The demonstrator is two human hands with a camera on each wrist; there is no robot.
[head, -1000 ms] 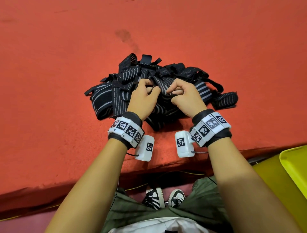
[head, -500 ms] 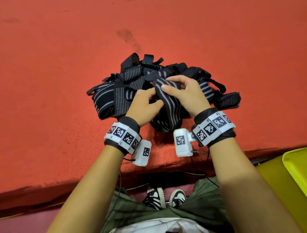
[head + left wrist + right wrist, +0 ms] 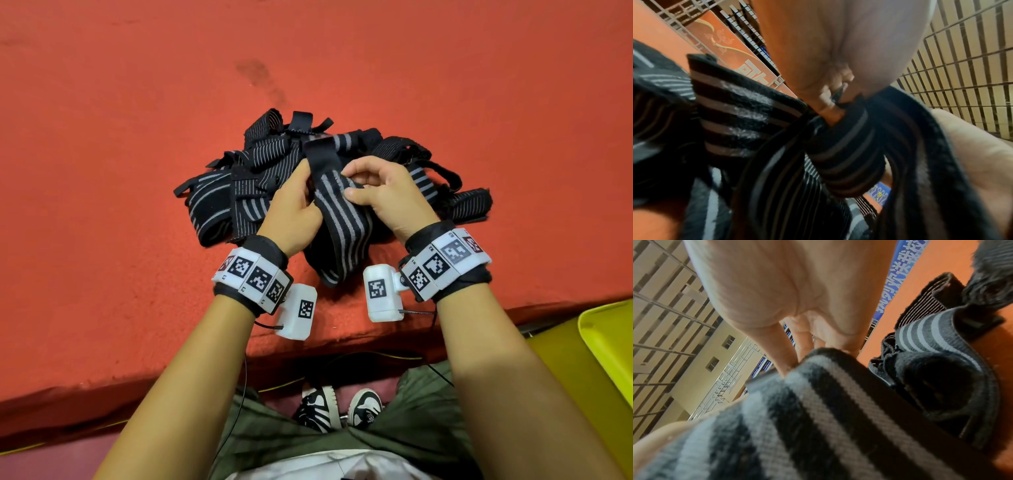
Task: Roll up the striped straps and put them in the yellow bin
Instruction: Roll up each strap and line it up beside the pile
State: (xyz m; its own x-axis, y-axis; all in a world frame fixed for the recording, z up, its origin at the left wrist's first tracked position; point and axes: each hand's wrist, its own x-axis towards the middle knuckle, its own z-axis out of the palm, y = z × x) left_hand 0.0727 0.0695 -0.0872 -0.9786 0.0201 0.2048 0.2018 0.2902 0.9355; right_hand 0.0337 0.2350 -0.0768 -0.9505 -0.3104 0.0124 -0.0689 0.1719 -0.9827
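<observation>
At lower right, below table edge: yellow bin (image 3: pixel 603 346), rim only in view. Nearer centre, over red table (image 3: pixel 102 205): left hand (image 3: pixel 291 212) and right hand (image 3: pixel 387 198), each clamped on one striped strap (image 3: pixel 342 222), held between them, lower end draped on table. Directly behind: pile of straps (image 3: pixel 260 171), unrolled, tangled.

my hands lifted one striped strap (image 3: pixel 337 219) clear of the pile (image 3: pixel 239 185), its black end now raised above my left hand (image 3: pixel 291 216), my right hand (image 3: pixel 387 198) pinching its edge
</observation>
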